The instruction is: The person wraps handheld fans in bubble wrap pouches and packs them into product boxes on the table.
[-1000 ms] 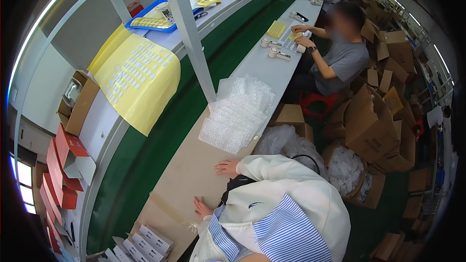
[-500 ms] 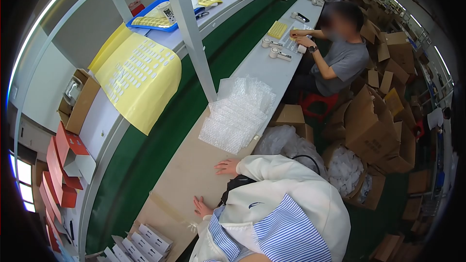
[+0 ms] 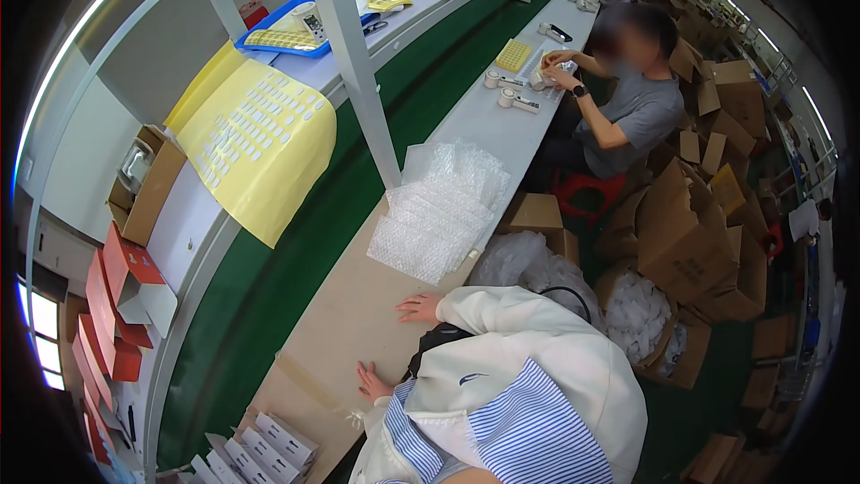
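My left hand (image 3: 373,384) lies flat on the brown cardboard-covered tabletop (image 3: 340,327), fingers spread and holding nothing. Farther up the same surface rests my right hand (image 3: 418,307), palm down with its fingers apart and nothing in them. A loose pile of clear bubble-wrap bags (image 3: 434,215) is just beyond my right hand, not touched by it. Nearest my left hand, several white boxes (image 3: 273,448) stand in a row at the table's lower end.
A conveyor with a green belt (image 3: 269,305) runs alongside. Across it are a yellow sheet of white stickers (image 3: 260,139), red boxes (image 3: 116,332) and a blue tray (image 3: 287,31). A metal post (image 3: 345,63) rises beside the bags. A seated co-worker (image 3: 632,90) handles a white device; cartons (image 3: 690,224) crowd behind.
Both my hands stay still on the table. The co-worker's hands have risen slightly and now hold a white device between them.
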